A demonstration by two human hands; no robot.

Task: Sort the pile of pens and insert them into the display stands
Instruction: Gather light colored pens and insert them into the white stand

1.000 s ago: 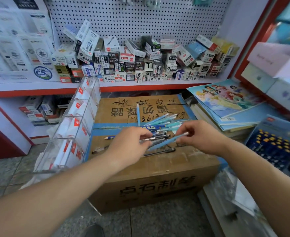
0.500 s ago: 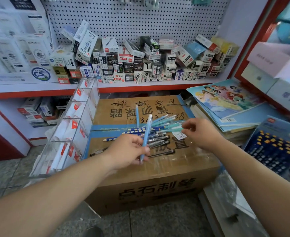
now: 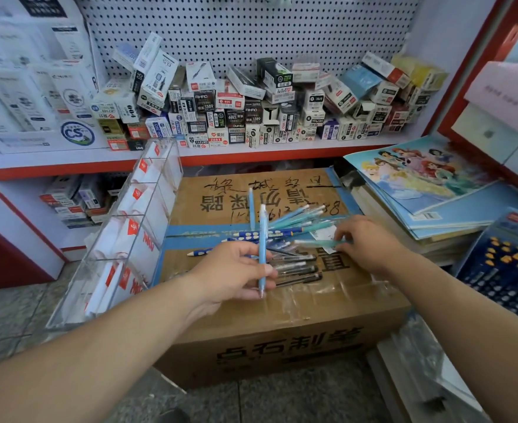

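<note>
Atop box (image 3: 312, 309), left hand (image 3: 230, 271) grips the passed blue pen (image 3: 262, 230); right hand (image 3: 370, 247) now pinches a teal pen (image 3: 315, 243): sorting continues

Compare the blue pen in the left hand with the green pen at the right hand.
The blue pen stands upright, held clear of the pile in the left hand; the green pen lies level at the pile, pinched by the right hand's fingers. The blue pen is light blue with a white top; the green pen is teal. Both are slim.
</note>
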